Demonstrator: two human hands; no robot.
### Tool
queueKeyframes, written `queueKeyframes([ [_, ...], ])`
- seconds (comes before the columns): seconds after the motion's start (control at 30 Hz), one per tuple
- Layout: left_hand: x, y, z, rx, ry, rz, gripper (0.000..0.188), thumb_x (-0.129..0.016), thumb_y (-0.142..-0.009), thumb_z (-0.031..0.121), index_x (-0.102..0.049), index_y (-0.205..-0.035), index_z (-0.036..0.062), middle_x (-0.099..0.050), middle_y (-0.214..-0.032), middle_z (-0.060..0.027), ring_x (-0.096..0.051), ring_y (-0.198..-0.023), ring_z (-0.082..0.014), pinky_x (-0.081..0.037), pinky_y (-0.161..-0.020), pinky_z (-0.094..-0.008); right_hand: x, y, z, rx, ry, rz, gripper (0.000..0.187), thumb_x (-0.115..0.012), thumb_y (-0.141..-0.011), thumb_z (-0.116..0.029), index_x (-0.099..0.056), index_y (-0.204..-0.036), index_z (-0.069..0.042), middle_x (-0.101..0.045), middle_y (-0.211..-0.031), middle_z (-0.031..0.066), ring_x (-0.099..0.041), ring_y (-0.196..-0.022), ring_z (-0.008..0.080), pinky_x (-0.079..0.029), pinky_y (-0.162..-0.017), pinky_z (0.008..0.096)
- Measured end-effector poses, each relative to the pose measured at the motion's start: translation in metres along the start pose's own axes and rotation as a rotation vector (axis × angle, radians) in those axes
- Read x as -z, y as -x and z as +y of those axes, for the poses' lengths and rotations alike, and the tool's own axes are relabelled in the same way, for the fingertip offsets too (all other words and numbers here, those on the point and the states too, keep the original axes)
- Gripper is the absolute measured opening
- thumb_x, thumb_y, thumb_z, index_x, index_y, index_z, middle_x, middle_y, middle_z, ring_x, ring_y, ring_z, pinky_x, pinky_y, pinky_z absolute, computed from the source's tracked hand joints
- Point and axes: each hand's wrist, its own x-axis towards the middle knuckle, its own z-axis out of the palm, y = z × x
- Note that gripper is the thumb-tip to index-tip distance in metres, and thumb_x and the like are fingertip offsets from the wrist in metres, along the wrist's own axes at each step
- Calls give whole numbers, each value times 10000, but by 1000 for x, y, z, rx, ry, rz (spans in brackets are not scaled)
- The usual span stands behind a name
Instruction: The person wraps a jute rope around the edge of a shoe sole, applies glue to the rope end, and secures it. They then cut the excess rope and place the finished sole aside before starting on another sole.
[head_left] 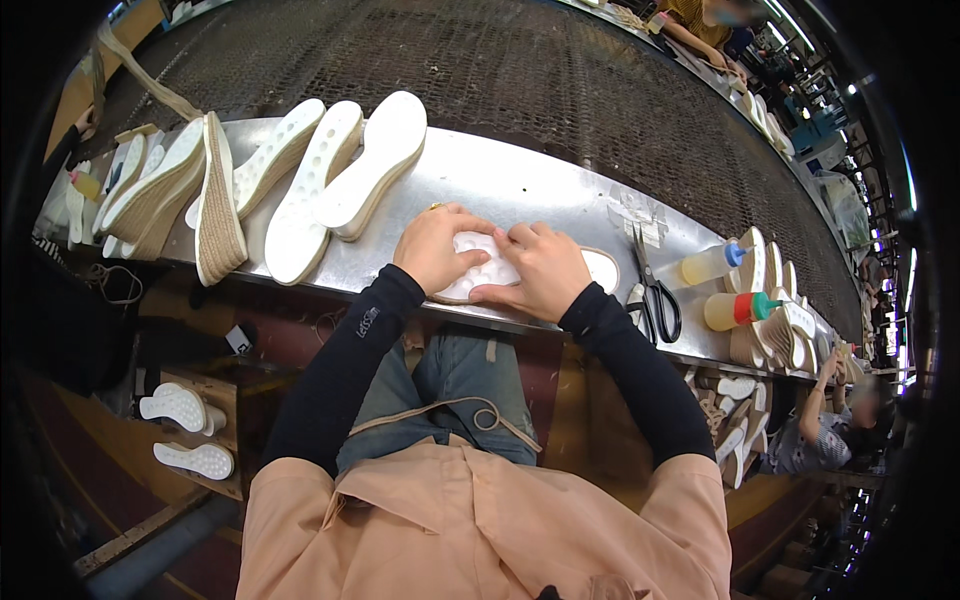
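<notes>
A white shoe sole [490, 272] with round hollows in its surface lies on the metal bench in front of me, its rounded end poking out to the right. My left hand [435, 250] grips the left part, fingers over the far edge and thumb on top. Over the middle, my right hand [545, 268] holds the same sole with bent fingers, its thumb near the close edge. Both hands hide much of the sole. To the right lie black-handled scissors [660, 305] and a small white bottle or tube [635, 300].
Several rope-sided wedge soles [222, 205] and white-topped soles [390, 135] stand at the bench's left. Two squeeze bottles, blue-capped [708, 263] and green-tipped [735, 311], lie right, near more soles [778, 335]. Beyond the bench [500, 160] runs a dark mesh belt [480, 80]. Co-workers sit far right.
</notes>
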Motion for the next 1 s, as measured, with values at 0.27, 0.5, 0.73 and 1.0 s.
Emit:
queueKeyframes([
  [0.27, -2, -2, 4, 52, -86, 8, 299, -754, -708, 201, -725, -998, 136, -642, -965, -99, -593, -955, -311, -454, -860, -401, 5, -13, 0, 50, 64, -77, 813, -618, -722, -682, -646, -1046, 62, -640, -847, 117, -615, -814, 247, -526, -667, 346],
  [0.5, 0, -7, 4, 79, -83, -81, 281, -731, -748, 231, -720, -1029, 214, -631, -992, -35, -570, -1024, -244, -365, -857, -422, 31, 5, 21, -273, -424, 11, 786, -773, -691, -517, -543, -1212, 24, -638, -1006, 211, -618, -973, 350, -492, -854, 384],
  [0.73, 8, -13, 12, -42, -279, -206, 284, -705, -785, 204, -705, -1065, 246, -623, -1027, -26, -543, -1069, -208, -323, -894, -427, 43, 52, 30, -187, -242, 63, 663, -823, -652, -300, -548, -1178, -4, -577, -1068, 171, -569, -1016, 326, -465, -867, 363],
  [1.0, 2, -11, 24, -250, -595, -211, 302, -663, -803, 161, -672, -1103, 200, -613, -1048, -43, -541, -1074, -200, -292, -946, -422, 30, 60, 35, -221, -340, 83, 611, -806, -653, -212, -551, -1167, -1, -585, -1026, 162, -571, -980, 343, -466, -866, 387],
])
